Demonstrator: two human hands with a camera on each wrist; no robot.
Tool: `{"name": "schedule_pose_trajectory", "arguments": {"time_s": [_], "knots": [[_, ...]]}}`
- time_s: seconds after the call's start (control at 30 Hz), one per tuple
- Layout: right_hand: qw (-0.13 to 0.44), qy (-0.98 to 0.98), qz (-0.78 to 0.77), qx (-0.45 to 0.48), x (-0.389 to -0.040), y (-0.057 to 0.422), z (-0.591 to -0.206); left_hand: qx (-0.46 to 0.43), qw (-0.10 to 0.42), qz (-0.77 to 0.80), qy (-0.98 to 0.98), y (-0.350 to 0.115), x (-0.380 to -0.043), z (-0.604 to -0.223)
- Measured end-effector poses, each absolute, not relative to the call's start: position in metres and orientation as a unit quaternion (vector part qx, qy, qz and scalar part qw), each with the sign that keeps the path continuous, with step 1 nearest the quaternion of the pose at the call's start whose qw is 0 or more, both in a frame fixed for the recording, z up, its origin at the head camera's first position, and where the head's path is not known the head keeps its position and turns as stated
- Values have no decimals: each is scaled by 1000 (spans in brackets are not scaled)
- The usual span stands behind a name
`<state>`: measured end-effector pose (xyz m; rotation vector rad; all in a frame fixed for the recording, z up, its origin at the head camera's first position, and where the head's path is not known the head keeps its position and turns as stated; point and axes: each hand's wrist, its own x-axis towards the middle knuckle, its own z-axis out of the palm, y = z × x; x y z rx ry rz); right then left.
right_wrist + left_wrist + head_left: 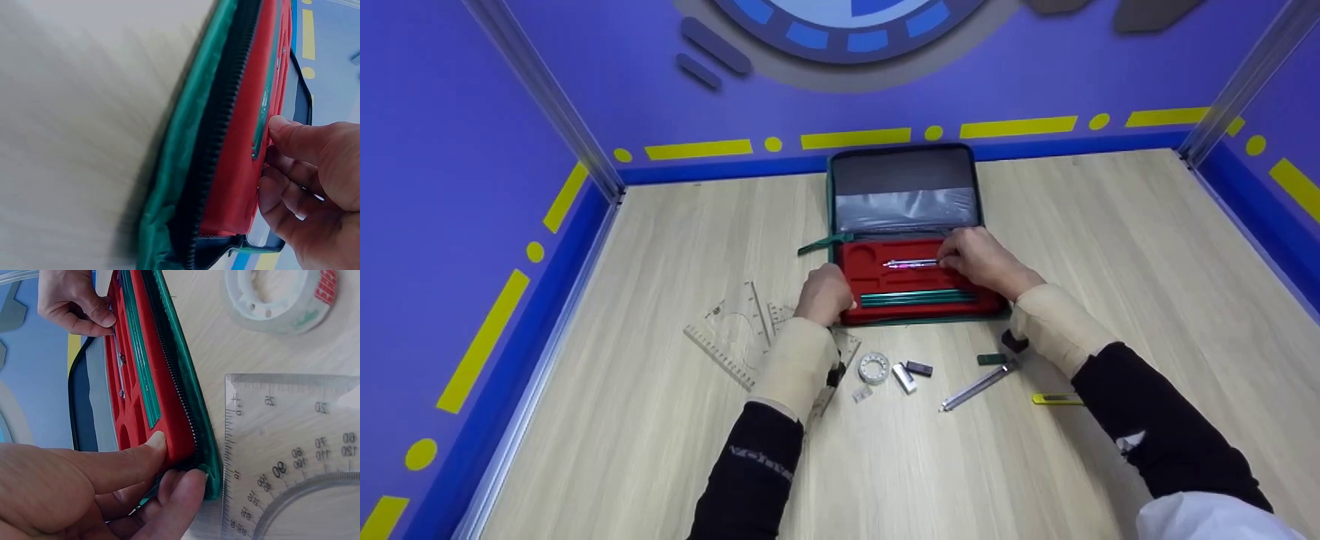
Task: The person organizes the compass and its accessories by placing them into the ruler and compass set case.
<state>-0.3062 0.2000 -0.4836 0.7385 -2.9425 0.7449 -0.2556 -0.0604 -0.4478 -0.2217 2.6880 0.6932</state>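
In the red tray (pixel 919 310) of an open case (pixel 904 180) lies a silver tool (pixel 911 263), one end pinched by the fingers of the right hand (pixel 984 261); those of the left hand (pixel 823 294) clasp the tray's corner. A pale wooden bench (pixel 660 450) meets a blue wall (pixel 637 97).

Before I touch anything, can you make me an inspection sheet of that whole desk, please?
Surface: pale wood-grain table.
Job's things: green zip case, open; its red tray holds pencil-like green sticks; slim silver tool at the tray.
Clutter: clear set square, tape roll, silver compass-like item, yellow cutter, small blocks.
Hands: left hand grips the case's corner; right hand pinches the silver tool's end.
Cables: nothing seen.
Surroundings: blue-purple panels with yellow marks; metal posts.
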Motion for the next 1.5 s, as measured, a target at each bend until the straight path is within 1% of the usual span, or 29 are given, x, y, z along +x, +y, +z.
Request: {"name": "schedule_pose_trajectory", "arguments": {"time_s": [0.13,0.37,0.53,0.73,0.83,1.03,1.3,1.5], "knots": [[19,-940,238,244,-305,202,-485,-73,171,236,954,-59,-255,-447],[8,-944,232,234,-301,203,-483,-70,162,237,955,-57,-253,-447],[-12,-943,223,246,-298,206,-478,-74,164,232,956,-54,-253,-447],[-53,-945,237,221,-290,213,-467,-87,169,232,954,-52,-255,-447],[-55,-942,239,229,-282,215,-462,-93,170,230,954,-53,-256,-447],[-49,-936,226,266,-257,218,-449,-93,169,239,952,-54,-257,-447],[-31,-929,171,328,-203,219,-436,-104,169,241,950,-52,-255,-445],[-37,-926,130,353,-166,217,-431,-98,165,235,953,-50,-255,-446]]}}
